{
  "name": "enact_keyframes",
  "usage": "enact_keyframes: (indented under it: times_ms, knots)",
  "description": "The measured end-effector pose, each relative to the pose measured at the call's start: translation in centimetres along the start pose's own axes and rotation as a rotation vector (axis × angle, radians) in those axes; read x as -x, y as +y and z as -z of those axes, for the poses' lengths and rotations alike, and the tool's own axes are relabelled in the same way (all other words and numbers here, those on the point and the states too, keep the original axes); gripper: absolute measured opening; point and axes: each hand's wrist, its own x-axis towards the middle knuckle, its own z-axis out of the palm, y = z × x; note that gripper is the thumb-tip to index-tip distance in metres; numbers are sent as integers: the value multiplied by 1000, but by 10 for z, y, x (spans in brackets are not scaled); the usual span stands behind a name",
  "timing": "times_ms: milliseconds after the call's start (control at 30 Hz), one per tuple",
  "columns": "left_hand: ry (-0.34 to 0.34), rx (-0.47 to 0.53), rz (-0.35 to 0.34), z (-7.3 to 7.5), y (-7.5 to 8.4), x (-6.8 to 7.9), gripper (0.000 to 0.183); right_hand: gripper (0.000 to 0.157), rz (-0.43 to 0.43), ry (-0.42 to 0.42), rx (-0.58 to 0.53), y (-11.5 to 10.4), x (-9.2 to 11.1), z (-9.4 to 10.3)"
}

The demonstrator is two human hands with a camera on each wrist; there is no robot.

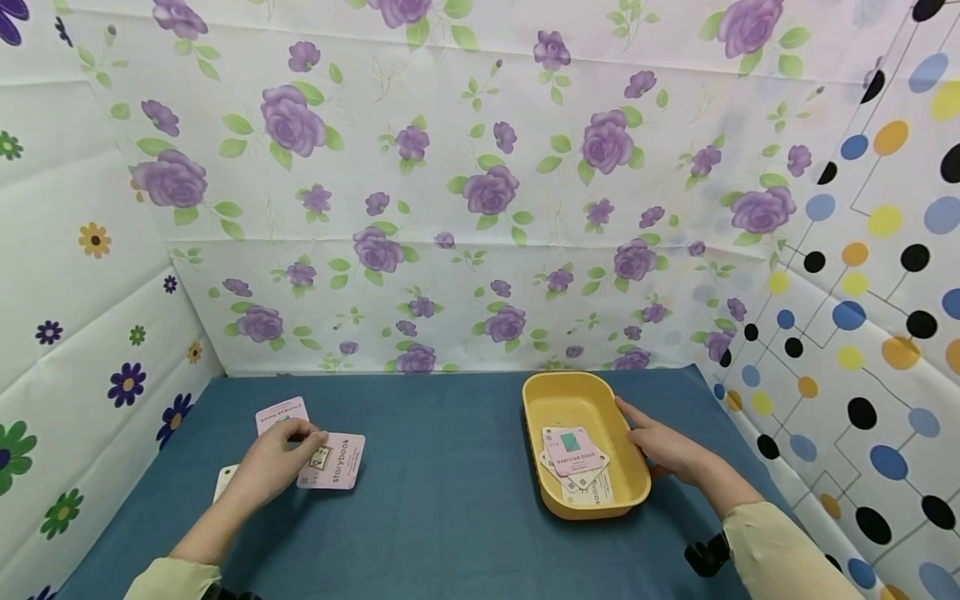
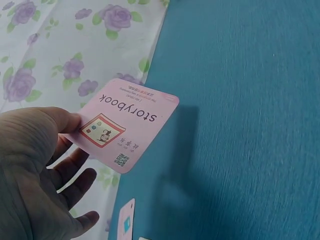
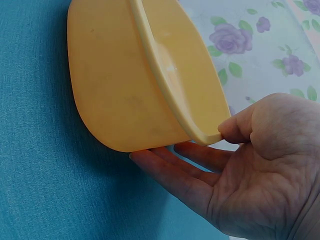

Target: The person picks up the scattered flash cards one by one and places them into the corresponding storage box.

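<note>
My left hand (image 1: 276, 467) pinches a pink card (image 2: 131, 112) printed "storybook" between thumb and fingers, its face turned up and its shadow falling on the cloth below. Behind that hand lies another pink card (image 1: 281, 412), and the corner of a pale card (image 1: 226, 481) shows beside the wrist. On the right, my right hand (image 1: 667, 446) grips the long side of a yellow plastic basin (image 3: 115, 75), thumb at the rim and fingers against the outer wall underneath. Inside the basin, several cards overlap, with a pink "exercise book" card (image 1: 576, 454) on top.
A blue-green cloth (image 1: 435, 483) covers the table. Behind it hangs a white sheet with purple roses (image 1: 487, 192). Patterned sheets close off the sides, one with flowers (image 1: 90, 333) at left, one with coloured dots (image 1: 862, 350) at right.
</note>
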Motion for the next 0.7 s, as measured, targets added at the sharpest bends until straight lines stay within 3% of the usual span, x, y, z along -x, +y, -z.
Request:
enact_keyframes:
  times_ms: [700]
  knots:
    - [76, 39, -60, -8, 18, -1, 29, 72, 0, -2, -3, 0, -1, 0]
